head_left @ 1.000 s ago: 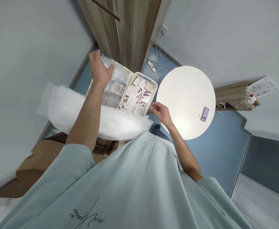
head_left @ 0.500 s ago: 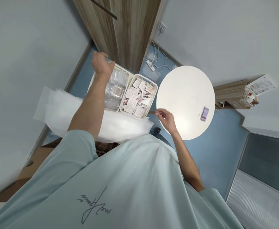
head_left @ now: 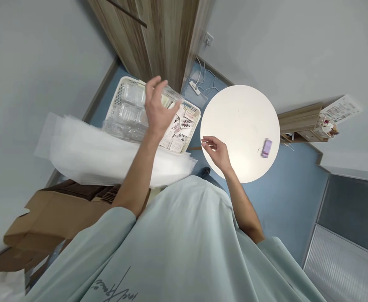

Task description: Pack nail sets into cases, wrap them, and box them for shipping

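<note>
My left hand [head_left: 159, 111] is raised over the two white baskets, fingers and thumb spread around a clear plastic box [head_left: 173, 93] that is hard to see. Below and left of it, the left basket [head_left: 110, 111] holds several more clear plastic boxes [head_left: 130, 112]. The right basket [head_left: 197, 121] is full of small printed cards and packets [head_left: 178, 134], partly covered by my left hand. Over the near left edge of a round white table [head_left: 240, 121], my right hand [head_left: 217, 154] is loosely curled, fingers and thumb apart, with nothing visible in it.
White translucent sheets [head_left: 108, 161] lie in front of the baskets. An open cardboard box [head_left: 61, 214] stands at lower left. On the table is a blurred purple item [head_left: 266, 148]. A power strip [head_left: 194, 87] with cables lies on the floor beside a wooden cabinet [head_left: 158, 37].
My left hand has lifted from the left basket's far side and moved right with a clear plastic box. My right hand stays by the table edge. The view has shifted slightly.
</note>
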Demonstrator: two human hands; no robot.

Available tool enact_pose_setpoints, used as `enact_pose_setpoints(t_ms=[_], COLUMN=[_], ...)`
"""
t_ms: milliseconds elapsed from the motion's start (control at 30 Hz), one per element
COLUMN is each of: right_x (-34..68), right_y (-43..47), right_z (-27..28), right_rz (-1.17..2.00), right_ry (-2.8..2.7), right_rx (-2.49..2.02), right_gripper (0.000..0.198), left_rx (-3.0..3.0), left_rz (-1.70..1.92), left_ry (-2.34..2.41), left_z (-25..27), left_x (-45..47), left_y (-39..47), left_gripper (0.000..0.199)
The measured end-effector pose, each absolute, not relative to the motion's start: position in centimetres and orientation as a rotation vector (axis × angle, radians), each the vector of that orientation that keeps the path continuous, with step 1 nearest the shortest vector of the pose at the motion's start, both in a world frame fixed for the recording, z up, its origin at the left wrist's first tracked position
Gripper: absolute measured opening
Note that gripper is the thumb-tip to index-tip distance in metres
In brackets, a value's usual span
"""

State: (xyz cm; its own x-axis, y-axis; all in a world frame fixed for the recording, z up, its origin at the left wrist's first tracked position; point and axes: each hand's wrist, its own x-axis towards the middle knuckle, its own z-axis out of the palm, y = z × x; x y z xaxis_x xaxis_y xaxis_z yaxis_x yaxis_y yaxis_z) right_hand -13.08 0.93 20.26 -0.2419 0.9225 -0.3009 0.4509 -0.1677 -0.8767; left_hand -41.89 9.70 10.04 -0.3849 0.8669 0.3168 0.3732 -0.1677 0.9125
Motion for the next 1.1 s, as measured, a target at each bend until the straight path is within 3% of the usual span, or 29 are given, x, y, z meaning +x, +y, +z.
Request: enact_pose_setpoints(t_ms=[200,400,633,833,1000,1100], right_x=[-9.3,-4.3,1.3,5.5,8.2,10.0], right_y=[2.2,1.5,0.1,-0.3,-1.4,-1.8], right_z=[21.6,22.9,23.7,22.0,21.1,20.8], right_rz=[1.288,1.365,1.443,1.616,1.752,1.808], right_ry=[-1.675,-1.763,-1.685,-1.435,-1.315,-1.338], right_rx=[-1.466,-1.382,-1.397,-1.39,-1.389,-1.354], right_gripper=[0.085,0.097,0.088,0.089,0.086,0.087], left_rx=[1.523,1.575,1.683,1.687,1.658,1.54], left_rz=[1.53,1.488,1.425,1.385,1.245,1.177], left_ry=[1.55,1.503,1.444,1.446,1.408,1.319], left_z=[14.6,15.7,16.1,16.4,16.7,17.1], left_x=[-30.0,-23.1,-17.0,-13.5,-11.6,-10.9], left_y=[0.7,-4.3,-5.1,-5.4,-5.4,-5.0], left_gripper=[0.098,0.105,0.1,0.115,0.091,0.092])
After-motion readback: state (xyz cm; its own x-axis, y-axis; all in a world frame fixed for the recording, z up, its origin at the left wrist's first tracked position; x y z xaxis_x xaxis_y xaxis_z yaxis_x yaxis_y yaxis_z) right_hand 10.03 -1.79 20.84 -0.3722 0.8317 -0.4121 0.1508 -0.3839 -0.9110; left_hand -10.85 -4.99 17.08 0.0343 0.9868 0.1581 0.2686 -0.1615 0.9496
